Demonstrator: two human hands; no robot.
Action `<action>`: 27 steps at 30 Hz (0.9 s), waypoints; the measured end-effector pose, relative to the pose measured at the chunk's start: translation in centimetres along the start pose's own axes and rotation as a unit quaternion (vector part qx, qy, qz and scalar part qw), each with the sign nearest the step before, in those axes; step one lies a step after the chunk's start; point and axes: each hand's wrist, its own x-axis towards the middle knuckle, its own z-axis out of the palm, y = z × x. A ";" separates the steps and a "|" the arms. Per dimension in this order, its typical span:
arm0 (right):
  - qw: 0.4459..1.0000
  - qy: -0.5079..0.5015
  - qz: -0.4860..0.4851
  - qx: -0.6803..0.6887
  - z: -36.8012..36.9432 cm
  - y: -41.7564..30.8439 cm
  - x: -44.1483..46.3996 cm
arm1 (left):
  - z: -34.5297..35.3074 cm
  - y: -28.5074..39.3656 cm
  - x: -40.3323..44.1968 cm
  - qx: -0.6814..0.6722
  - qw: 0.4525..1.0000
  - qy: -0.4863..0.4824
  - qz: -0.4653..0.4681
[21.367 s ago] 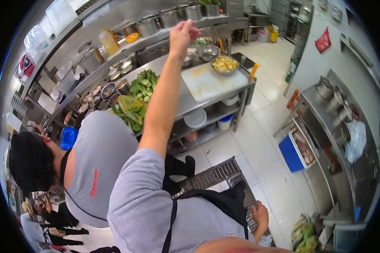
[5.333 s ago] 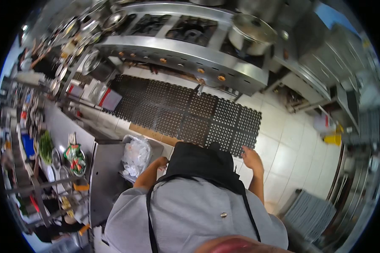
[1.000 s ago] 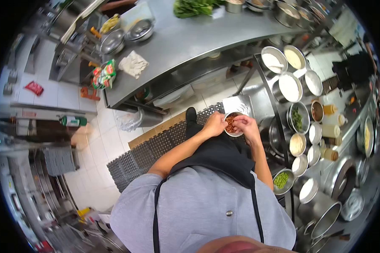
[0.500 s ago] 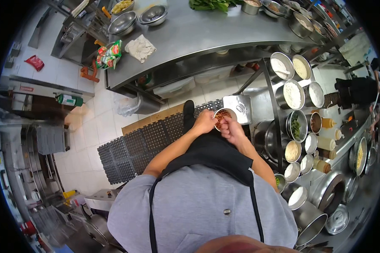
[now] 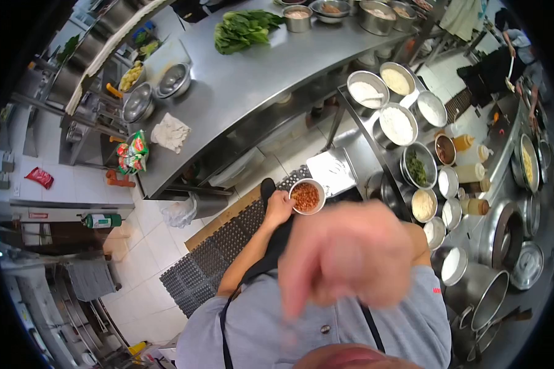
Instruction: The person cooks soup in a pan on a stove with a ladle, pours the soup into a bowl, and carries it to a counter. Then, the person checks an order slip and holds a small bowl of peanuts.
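My left hand (image 5: 278, 209) is closed on the rim of a round white container (image 5: 314, 211), held in front of my apron. Reddish-brown pieces (image 5: 305, 197) lie inside it. Large and blurred, my right hand (image 5: 349, 253) is raised close to the camera, near my face, with its fingers curled. Whether anything is between those fingers is too smeared to tell. A metal lidded tin (image 5: 332, 172) is just beyond the container.
Ahead runs a steel counter (image 5: 240, 80) with leafy greens (image 5: 246, 29), a cloth (image 5: 170, 132) and metal bowls (image 5: 173, 80). To the right, a rack holds pots of white powder (image 5: 396, 125) and a bowl of chopped greens (image 5: 417, 167). A co-worker (image 5: 492, 74) stands at the far right.
My right hand has left the container and come up close to the camera. My left hand still holds the container, now tilted so more of its contents show. The view has turned slightly.
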 end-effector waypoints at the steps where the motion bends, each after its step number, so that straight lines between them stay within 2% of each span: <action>1: 0.997 0.026 0.049 0.054 -0.8 -0.1 -0.1 | -0.5 -0.6 1.1 0.037 0.995 -0.041 0.080; 2: 0.988 0.057 0.095 0.109 -1.6 -0.2 -0.2 | -0.4 -1.1 1.5 0.020 0.997 -0.048 0.061; 3: 0.984 0.143 0.067 0.080 -3.2 1.2 -0.3 | -0.1 -1.5 1.9 0.004 0.998 -0.053 0.043; 4: 0.972 0.165 0.029 0.165 -6.5 3.2 -0.6 | 0.0 -1.8 1.9 -0.069 0.994 -0.080 -0.003; 5: 0.957 0.246 0.012 0.155 -10.0 5.1 -1.0 | 0.1 -1.7 2.5 -0.141 0.983 -0.107 -0.043; 7: 0.872 0.460 0.050 0.157 -17.9 10.3 -3.9 | -0.2 -2.8 2.5 -0.124 0.982 -0.134 -0.056; 8: 0.831 0.506 0.089 0.211 -23.0 15.5 -8.1 | 0.2 -3.5 3.1 -0.136 0.979 -0.132 -0.072; 9: 0.786 0.537 0.117 0.284 -25.3 18.6 -11.6 | 0.3 -3.9 3.3 -0.144 0.977 -0.131 -0.090; 10: 0.767 0.545 0.129 0.312 -25.1 19.7 -13.7 | -0.4 -3.1 3.2 -0.131 0.977 -0.142 -0.089; 11: 0.770 0.560 0.154 0.263 -24.4 20.3 -15.2 | -0.1 -3.5 3.7 -0.130 0.977 -0.145 -0.085; 14: 0.757 0.581 0.125 0.271 -23.2 21.0 -17.7 | 0.1 -4.5 3.4 -0.147 0.971 -0.136 -0.129; 17: 0.739 0.612 0.106 0.261 -23.2 20.8 -18.9 | 0.5 -4.1 3.6 -0.133 0.973 -0.147 -0.121; 21: 0.777 0.606 0.059 0.161 -23.5 18.0 -17.2 | 0.5 -1.5 3.9 -0.118 0.974 -0.168 -0.094; 27: 0.794 0.590 0.009 0.148 -23.2 15.5 -15.2 | 0.6 -0.3 4.7 -0.146 0.972 -0.171 -0.072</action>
